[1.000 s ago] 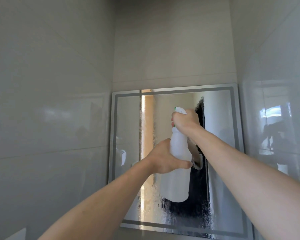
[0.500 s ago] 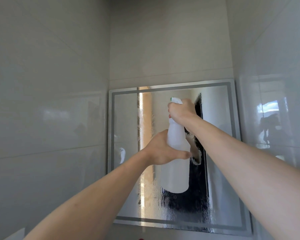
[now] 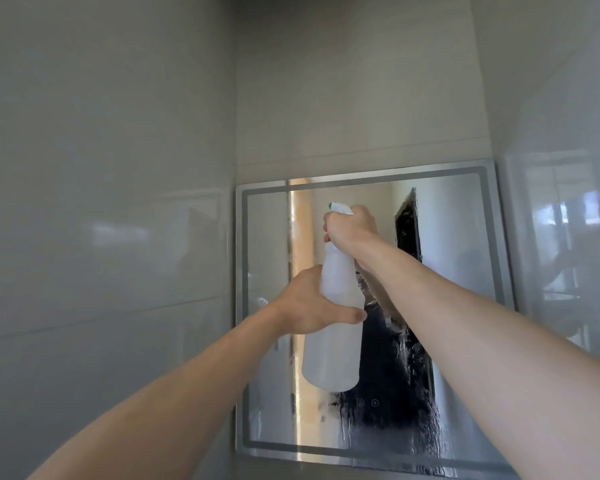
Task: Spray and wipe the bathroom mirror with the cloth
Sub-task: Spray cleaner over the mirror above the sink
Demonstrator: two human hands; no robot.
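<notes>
You are holding the white spray bottle [image 3: 333, 327] upright in front of the mirror [image 3: 465, 216], with both arms stretched out. Your left hand [image 3: 307, 303] is gripping the body of the bottle from the left side — the thumb is lying across the front of it and the other fingers are going round the back, where you cannot see them. Your right hand [image 3: 352, 226] is closing around the spray head at the top of the bottle; its fingers are curled tightly on the neck and trigger, though the trigger itself is hidden, so whether it is being pressed I cannot tell. The small green tip of the nozzle [image 3: 331, 205] is pointing left and a little up, just above your right knuckles. The bottle is sitting between your two hands, its bottom hanging free below the left thumb. The mirror is hanging on the tiled wall [image 3: 354, 81] behind the bottle — its lower part is showing wet streaks and droplets running down. The cloth is not appearing in the view.
</notes>
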